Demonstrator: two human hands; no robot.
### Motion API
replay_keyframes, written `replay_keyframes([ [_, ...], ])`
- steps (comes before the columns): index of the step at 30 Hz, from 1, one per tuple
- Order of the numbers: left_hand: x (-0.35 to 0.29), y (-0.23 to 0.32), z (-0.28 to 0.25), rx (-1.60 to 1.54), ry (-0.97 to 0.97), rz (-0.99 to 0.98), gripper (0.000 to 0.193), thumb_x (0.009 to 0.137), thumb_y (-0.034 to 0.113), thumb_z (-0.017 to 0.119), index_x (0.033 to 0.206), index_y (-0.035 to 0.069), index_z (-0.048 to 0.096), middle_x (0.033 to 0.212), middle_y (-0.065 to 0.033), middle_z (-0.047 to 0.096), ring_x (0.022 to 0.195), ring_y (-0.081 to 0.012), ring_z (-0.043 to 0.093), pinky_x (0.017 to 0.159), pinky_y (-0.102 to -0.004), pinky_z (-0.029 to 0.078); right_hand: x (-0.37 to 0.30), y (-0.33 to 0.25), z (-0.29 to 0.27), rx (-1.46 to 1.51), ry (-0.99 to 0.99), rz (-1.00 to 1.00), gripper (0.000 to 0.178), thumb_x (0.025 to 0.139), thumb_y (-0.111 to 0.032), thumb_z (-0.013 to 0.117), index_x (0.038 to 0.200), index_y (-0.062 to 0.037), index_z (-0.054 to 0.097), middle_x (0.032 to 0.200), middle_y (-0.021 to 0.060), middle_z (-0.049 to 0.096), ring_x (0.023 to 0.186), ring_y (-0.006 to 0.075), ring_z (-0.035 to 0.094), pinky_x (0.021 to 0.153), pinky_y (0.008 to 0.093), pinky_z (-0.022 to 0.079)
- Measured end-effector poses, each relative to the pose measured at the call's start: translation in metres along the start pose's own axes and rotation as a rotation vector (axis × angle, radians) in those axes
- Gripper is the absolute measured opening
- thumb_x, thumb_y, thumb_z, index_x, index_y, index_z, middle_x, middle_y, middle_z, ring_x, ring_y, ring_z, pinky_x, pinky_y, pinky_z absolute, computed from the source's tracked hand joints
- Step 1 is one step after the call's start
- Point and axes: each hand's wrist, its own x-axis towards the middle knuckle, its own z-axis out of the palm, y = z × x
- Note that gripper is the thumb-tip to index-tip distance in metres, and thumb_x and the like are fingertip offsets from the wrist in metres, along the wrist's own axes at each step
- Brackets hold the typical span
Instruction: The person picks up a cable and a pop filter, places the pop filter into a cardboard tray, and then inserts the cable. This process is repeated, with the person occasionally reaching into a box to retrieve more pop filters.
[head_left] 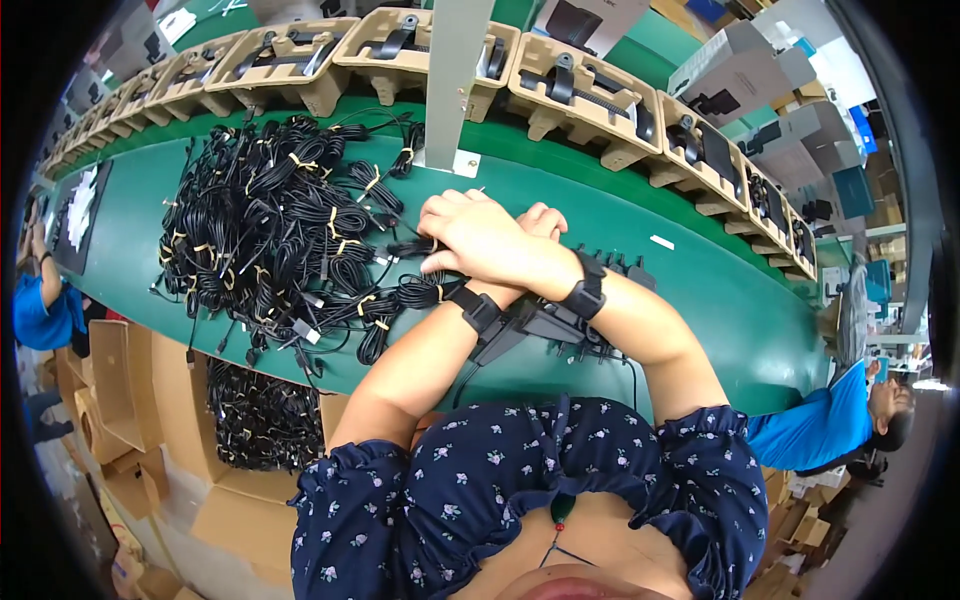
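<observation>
My forearms cross above the green table, the right one on top. My right hand (475,235) reaches over to the left, its fingers closed on the end of a bundled black cable (405,247) at the edge of a large heap of tied black cables (290,220). Under it and to the right, my left hand (541,220) shows only its curled fingers; the palm and anything in it are hidden. Beneath my wrists lie black plastic devices (545,328) with small protruding parts, partly covered by my arms. Black bands circle both wrists.
Tan moulded trays (585,95) holding black parts line the far side. A pale metal post (455,90) rises from the green table (720,320). An open carton (265,490) of cables stands below left. People in blue work at the far left and the right.
</observation>
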Motion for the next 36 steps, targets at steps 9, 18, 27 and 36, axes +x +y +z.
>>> replay_keyframes([
  [9,0.009,0.02,0.001,0.207,0.101,-0.067,0.021,0.081,0.008,0.049,0.103,0.008,0.05,0.096,-0.0137,0.055,0.089,-0.034,0.055,0.074,-0.0405,0.046,-0.037,0.055,-0.048,0.15,0.35,0.045,0.022,0.074,-0.021,0.067,0.088,-0.0059,0.058,0.086,0.0086,0.059,0.083,0.0276,0.056,0.071,0.034,0.047],
  [18,0.016,0.043,-0.021,-0.094,0.314,-0.112,0.043,0.075,-0.002,0.058,0.115,0.002,0.044,0.116,-0.0157,0.047,0.099,-0.0285,0.053,0.081,-0.0374,0.046,-0.116,0.104,-0.1,-0.281,0.491,0.295,0.016,0.071,-0.013,0.066,0.085,-0.0076,0.06,0.086,0.0043,0.056,0.081,0.0247,0.054,0.072,0.0344,0.045],
  [27,0.018,0.049,-0.028,-0.638,-0.042,-0.308,0.031,0.096,0.027,0.038,0.11,0.003,0.052,0.095,-0.0082,0.061,0.092,-0.0201,0.059,0.086,-0.0291,0.045,-0.116,0.07,-0.058,0.93,0.469,0.324,0.012,0.081,-0.003,0.06,0.093,0.0004,0.058,0.084,0.0046,0.054,0.071,0.013,0.057,0.058,0.0237,0.049],
  [36,0.024,0.05,-0.039,-1.203,-0.408,-0.685,0.044,0.097,0.041,0.031,0.092,0.002,0.052,0.066,-0.0022,0.049,0.052,-0.0102,0.043,0.051,-0.0226,0.038,-0.113,0.077,-0.055,0.096,0.724,0.323,0.044,0.078,-0.019,0.066,0.117,-0.0054,0.05,0.111,0.0125,0.053,0.099,0.0257,0.055,0.086,0.0382,0.043],
])
